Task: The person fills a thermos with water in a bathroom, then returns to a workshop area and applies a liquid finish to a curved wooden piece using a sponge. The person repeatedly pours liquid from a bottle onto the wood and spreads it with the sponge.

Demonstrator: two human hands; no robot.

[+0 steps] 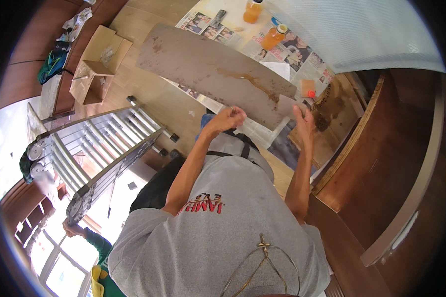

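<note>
Wood-look flooring (139, 17) spreads through a bright room. Closest to view is the person's grey T-shirt (233, 252), with both forearms reaching forward past it. The left hand (229, 119) hangs near the close edge of a long brown panel (198, 62), its fingers curled inward; whether anything sits inside them cannot be told. The right hand (305, 121) pinches a thin, pale rectangular piece (285, 105) between thumb and fingers, over the panel's right end.

The panel lies flat ahead of the person on spread newspapers (255, 49) — its face blotched with darker marks and crossed by a wet amber streak (245, 76). To its right, stained cardboard (343, 119) lies beside a small red cap (311, 94). Beyond the panel, two bottles (274, 38) of orange liquid stand on the papers.

Off to the left, a metal ladder (70, 158) slants across, a co-worker's hand (73, 228) at its lower end. Farther away — a cardboard box (82, 84) sits open on the floor.
</note>
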